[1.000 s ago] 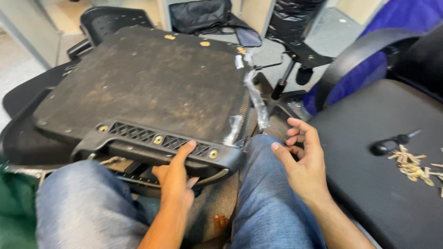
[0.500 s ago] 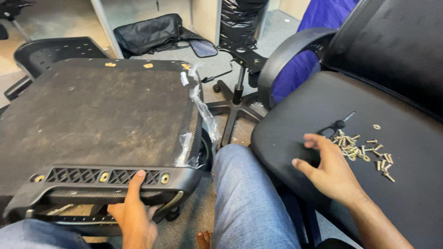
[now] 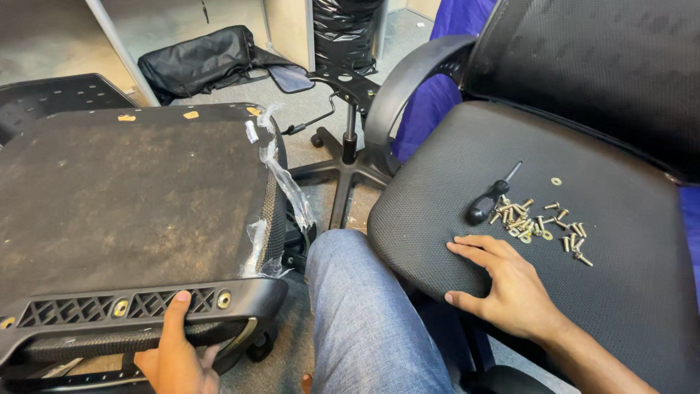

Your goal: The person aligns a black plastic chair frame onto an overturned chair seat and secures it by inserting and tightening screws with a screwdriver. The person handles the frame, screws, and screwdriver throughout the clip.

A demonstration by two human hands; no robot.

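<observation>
Left hand [image 3: 175, 350] at 7 o'clock, fingers grasping upturned chair seat base [image 3: 131, 204] edge, right hand [image 3: 503, 288] at 4 o'clock, fingers released flat on mesh office chair seat [image 3: 452, 168], screws [image 3: 539, 222] and screwdriver [image 3: 492, 201] just beyond

Even, soft indoor light falls from above and leaves only faint shadows under the chair seat [image 3: 554, 219]. The screws [image 3: 536, 219] catch small glints. Focus is sharp throughout, and the wide lens bends lines at the edges.
</observation>
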